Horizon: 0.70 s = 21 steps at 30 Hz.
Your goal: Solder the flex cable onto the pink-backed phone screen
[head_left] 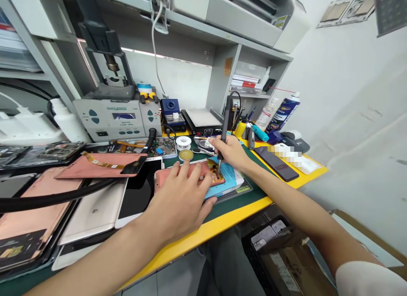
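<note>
Taking the opened pink phone as the centre of a dial, with twelve o'clock away from the person, it lies on a blue-and-white box over a green mat on the yellow-edged surface. The left hand comes in from seven o'clock and rests over the phone, its fingers spread and flat, curled around nothing, the thumb out at the box's near edge. The right hand reaches in from four o'clock, its fingers closed around a dark pen-shaped tool. The tool stands nearly upright, tip down at the gold-coloured parts on the phone's three o'clock end; whether it touches them cannot be told. Just off the phone at twelve sit a yellowish round tin and, beyond it, a white spool. A grey control unit stands at ten, a pink panel lies at nine, a dark phone at three, and a blue spray can leans at two.
</note>
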Motion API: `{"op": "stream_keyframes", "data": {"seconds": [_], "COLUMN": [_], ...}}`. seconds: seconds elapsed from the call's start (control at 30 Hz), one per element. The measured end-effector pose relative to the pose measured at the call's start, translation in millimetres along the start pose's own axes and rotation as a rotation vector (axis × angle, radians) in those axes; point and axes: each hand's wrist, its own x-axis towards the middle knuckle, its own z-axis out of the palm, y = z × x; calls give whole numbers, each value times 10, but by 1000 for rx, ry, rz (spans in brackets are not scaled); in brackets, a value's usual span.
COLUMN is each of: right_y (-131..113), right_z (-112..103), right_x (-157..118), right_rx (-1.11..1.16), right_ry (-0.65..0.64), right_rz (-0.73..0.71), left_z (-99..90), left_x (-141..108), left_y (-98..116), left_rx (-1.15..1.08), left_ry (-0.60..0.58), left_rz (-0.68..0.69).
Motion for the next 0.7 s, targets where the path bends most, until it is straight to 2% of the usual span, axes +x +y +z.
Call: {"op": "stream_keyframes", "data": {"seconds": [0.7], "right_y": [-22], "right_z": [-13], "right_x": [15], "right_rx": [8], "right_ry": [-48], "right_rz": [-66], "left_z": [69], "left_x": [-12], "left_y": [12], "left_rx": [129], "left_ry": [89], "left_rz": [34]}}
